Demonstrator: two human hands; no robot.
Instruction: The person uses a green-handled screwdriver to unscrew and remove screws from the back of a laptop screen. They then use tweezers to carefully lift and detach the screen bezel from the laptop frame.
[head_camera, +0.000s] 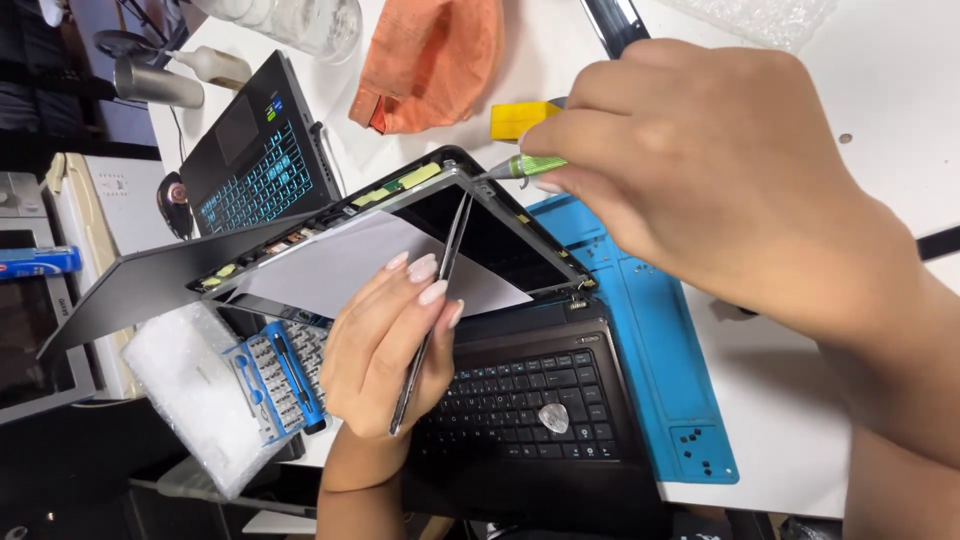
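- Head view is showing the left hand (385, 345) at lower centre, fingers closing round a thin dark bezel strip (432, 320) that is peeling away from the laptop (520, 390) screen.
- Right hand (720, 170), filling the upper right of the frame, is pinching a green-handled tool (525, 166) in a closed grip, its metal tip sitting at the lid's top corner (455, 165) in the upper middle.
- Bezel is standing almost on edge, running from that corner down to the keyboard; pulling it further while clips are holding could be snapping it, since the strip looks thin and is already bending.
- Tool tip is resting near the exposed frame and small yellow parts; a slip there could be scratching the panel (500, 240) or nicking a cable, though the exact contact point is too small to tell.
- White sheet (350, 265) is lying over part of the screen and may be shifting, leaving glass bare under the tool.
- Pick (553, 417) is lying loose on the keys at lower centre; a dropped bezel could be knocking it off.
- Bit set (280, 375) is sitting at the table edge at lower left, on bubble wrap (185, 385), and a nudge from the left wrist could be tipping it over.
- Blue mat (660, 360) is lying under the laptop's right side.
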